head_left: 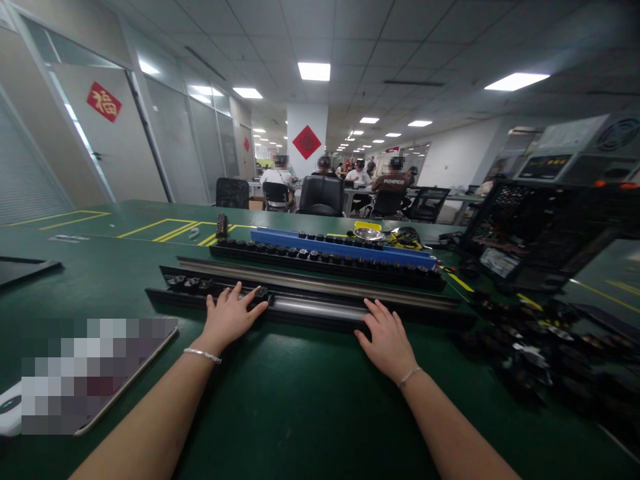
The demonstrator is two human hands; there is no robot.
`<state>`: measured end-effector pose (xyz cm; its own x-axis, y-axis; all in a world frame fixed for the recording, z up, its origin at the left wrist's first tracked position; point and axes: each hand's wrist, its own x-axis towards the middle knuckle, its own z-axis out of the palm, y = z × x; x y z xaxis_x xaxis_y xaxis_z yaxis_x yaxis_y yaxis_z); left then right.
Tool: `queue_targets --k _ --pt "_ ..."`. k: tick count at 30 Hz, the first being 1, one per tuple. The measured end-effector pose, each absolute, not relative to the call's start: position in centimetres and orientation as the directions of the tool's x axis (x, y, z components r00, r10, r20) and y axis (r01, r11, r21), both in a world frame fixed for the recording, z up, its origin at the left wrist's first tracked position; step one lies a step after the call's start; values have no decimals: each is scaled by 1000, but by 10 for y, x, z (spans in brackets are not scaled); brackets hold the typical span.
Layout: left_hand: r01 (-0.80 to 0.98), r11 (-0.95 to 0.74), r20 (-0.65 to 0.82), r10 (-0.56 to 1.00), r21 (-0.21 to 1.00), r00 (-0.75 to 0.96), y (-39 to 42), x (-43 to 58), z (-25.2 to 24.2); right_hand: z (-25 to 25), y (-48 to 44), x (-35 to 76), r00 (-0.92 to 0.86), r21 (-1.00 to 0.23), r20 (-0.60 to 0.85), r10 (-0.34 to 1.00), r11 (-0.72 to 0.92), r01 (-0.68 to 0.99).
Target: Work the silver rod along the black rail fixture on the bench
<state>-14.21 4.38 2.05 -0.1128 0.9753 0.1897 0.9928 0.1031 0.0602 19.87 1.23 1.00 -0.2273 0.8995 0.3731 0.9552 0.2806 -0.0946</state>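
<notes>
A long black channel [320,309] with a silvery inner surface lies across the green table in front of me. Small black roller-like parts [190,283] sit in a row in its left end. My left hand [231,313] rests on that end with its fingers spread, the fingertips at the last of the small parts. Farther right, my right hand [384,333] lies on the channel's near edge, fingers stretched out. Just behind runs a second long dark rail [320,280]. Neither hand is wrapped around anything.
Behind the rails lie a blue rail [345,248] and a black strip filled with small parts. A metal bowl [369,234] stands beyond. Dark loose parts [530,353] are heaped at right, near an open black case [530,233]. A tablet-like device [125,373] lies left. People sit far back.
</notes>
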Motion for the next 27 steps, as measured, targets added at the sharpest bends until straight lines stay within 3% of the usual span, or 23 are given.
queue_targets --k 17,27 --pt "994 82 187 978 74 -94 41 -136 24 9 11 197 -228 -93 387 894 283 955" --pt "995 -39 199 980 88 20 39 -131 22 8 13 198 -228 -105 394 890 290 951"
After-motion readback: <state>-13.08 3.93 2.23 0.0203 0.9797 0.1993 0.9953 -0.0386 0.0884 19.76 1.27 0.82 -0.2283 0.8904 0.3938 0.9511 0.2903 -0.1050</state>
